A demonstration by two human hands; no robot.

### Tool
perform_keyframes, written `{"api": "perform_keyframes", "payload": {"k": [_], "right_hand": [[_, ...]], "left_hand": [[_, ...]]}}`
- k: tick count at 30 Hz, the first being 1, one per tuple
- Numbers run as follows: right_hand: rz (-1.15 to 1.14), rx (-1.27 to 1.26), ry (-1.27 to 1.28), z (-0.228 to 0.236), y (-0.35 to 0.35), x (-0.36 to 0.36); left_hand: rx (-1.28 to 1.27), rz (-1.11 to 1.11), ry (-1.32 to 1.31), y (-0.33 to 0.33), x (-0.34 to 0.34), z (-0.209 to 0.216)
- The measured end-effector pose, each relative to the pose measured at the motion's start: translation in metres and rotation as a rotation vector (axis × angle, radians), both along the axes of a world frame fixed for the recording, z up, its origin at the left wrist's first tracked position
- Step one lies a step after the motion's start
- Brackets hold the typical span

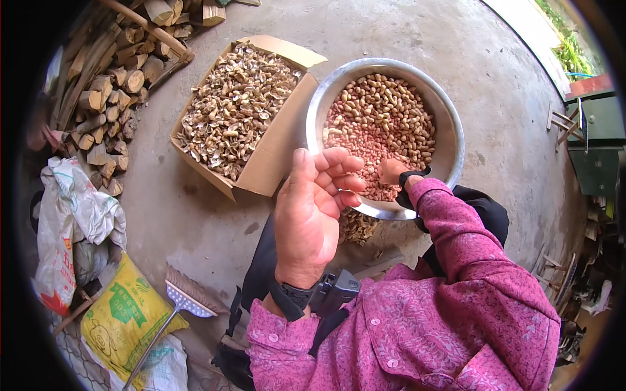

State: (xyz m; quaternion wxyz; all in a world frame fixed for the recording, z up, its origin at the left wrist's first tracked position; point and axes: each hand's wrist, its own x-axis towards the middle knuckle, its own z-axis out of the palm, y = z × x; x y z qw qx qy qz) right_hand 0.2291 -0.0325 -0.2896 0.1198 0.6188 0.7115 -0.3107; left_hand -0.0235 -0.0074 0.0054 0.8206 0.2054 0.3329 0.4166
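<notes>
My left hand (306, 218) is raised palm up beside the near left rim of a wide metal basin (450, 109). Its fingers are apart and slightly curled, with nothing visible in the palm. Inside the basin, unshelled peanuts (385, 101) fill the far and right part, and pinkish shelled peanuts (352, 130) lie to the left and near. My right hand (391, 171) reaches down into the basin among the shelled peanuts. Its fingers are hidden, so whether it holds any cannot be told. Each wrist wears a black strap.
Left of the basin stands a cardboard box (279, 146) heaped with peanut shells (238, 104). More shells (357, 227) lie below the basin. Stacked firewood (107, 111), a yellow sack (130, 306), a white sack (75, 215) and a broom (195, 293) are at the left.
</notes>
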Motion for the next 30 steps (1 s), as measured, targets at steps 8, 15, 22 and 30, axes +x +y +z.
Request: {"api": "perform_keyframes", "payload": {"k": [8,15,22,30], "right_hand": [[-0.066,-0.034,-0.069,-0.026,0.000,0.032],[-0.145,-0.098,0.050,-0.004,-0.009,0.038],[-0.176,-0.188,-0.015,-0.003,-0.015,0.049],[-0.136,-0.222,-0.023,-0.027,-0.027,0.050]], "left_hand": [[0.023,-0.013,0.011,0.000,0.010,0.002],[0.023,-0.003,0.026,0.001,0.017,0.001],[0.045,-0.020,0.032,0.003,0.026,0.001],[0.042,0.014,0.016,0.006,0.018,0.002]]}}
